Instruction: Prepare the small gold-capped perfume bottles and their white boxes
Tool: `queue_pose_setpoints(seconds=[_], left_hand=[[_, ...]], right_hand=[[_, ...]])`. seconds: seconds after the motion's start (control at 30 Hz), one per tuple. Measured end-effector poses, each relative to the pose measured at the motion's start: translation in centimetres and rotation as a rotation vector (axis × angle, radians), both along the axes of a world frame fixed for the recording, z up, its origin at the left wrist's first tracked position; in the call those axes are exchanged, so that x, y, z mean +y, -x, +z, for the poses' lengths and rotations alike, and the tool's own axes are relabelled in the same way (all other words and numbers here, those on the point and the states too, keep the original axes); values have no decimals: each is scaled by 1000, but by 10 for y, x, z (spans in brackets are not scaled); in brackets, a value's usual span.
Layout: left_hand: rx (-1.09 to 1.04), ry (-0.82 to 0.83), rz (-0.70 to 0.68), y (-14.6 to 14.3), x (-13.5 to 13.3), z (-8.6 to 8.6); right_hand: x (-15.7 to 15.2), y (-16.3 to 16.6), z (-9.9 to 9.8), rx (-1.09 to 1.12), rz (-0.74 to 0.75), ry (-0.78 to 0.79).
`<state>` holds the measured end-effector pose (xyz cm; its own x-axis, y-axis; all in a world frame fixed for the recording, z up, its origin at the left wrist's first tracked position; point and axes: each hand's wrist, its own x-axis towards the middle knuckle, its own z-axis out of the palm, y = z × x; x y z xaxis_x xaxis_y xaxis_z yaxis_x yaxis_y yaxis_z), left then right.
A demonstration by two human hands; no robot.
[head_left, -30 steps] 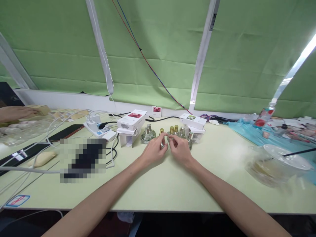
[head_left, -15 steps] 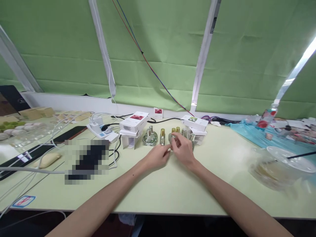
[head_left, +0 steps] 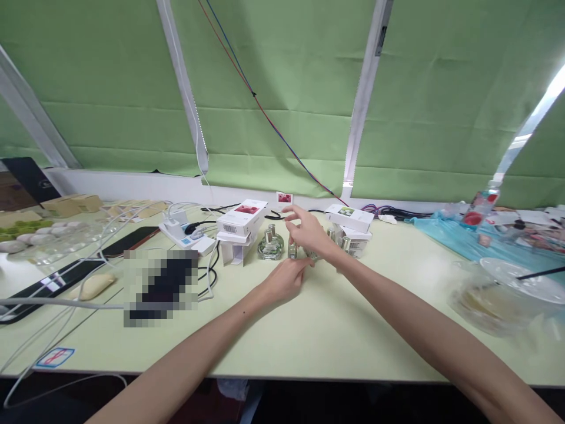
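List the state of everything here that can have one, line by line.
Left hand: low, fingers partly curled
Right hand: above it, fingers bent
Round bottles at left: upright, silver caps on
Middle bottle: upright, top hidden by fingers
Red-picture box: lying flat
Lower box: near end open
Power strip: plugs inserted
Green blinds: drawn down
Clear container: blurred, cannot tell whether closed

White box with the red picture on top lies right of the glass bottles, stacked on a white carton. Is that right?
Wrong side: the head view shows that white box left of the glass bottles, stacked on a white carton.
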<state>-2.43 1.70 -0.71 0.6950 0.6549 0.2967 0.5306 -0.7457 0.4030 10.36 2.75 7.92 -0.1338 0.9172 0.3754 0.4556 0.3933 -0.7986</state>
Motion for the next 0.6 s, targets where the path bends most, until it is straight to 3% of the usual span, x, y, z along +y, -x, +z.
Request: queue_pose_setpoints(seconds=[0.27,0.6], left_hand=[[-24,-19,-40,-1,-9,7],[-17,3,-42,1,-9,5]], right_hand=[[61,27,30,187,93,251],[88,37,23,330,217,437]])
